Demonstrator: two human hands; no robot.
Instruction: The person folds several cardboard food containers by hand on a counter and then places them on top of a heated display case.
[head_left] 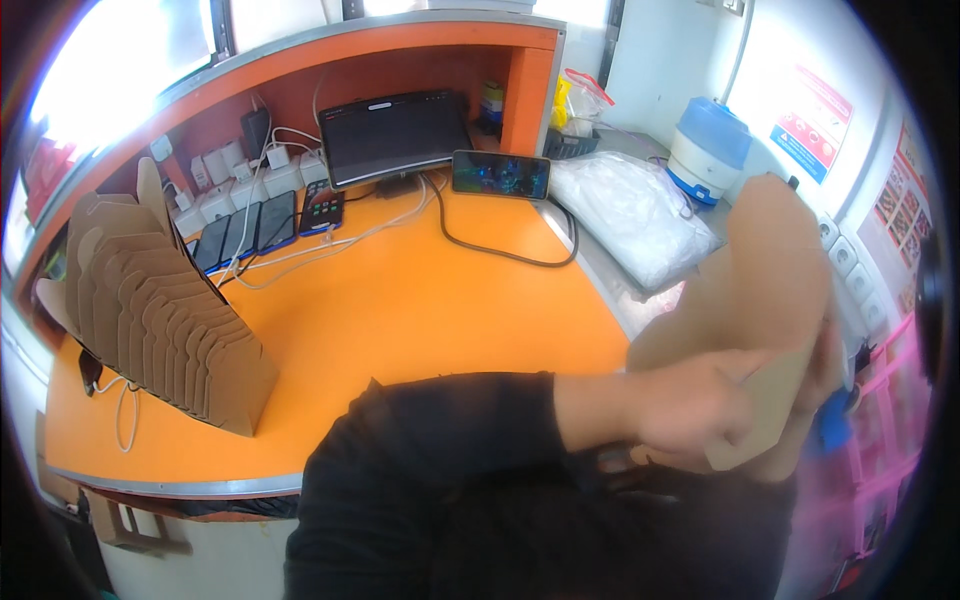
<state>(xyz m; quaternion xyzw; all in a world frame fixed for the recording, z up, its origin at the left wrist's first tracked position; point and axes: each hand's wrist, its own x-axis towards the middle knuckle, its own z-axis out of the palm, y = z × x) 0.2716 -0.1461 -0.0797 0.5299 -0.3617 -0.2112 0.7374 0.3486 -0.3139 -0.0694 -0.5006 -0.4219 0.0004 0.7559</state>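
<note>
At the right, a brown cardboard box blank (775,260) is held up, partly folded, with several flaps showing. My left hand (695,405) reaches across from a black sleeve and grips its lower flap, fingers bent and one finger lying along the fold. Behind the cardboard's right edge, part of my right hand (826,365) shows, holding that side; most of its fingers are hidden. On the left of the orange table (430,310) stands a nested row of folded brown cardboard boxes (170,310).
Several phones (240,235) lie by white chargers and cables at the back. A monitor (395,140) stands under the shelf, with a lit phone (500,174) beside it. A plastic-wrapped pack (630,215) and a blue-lidded container (708,150) sit at the back right. Pink crates (880,440) flank the right.
</note>
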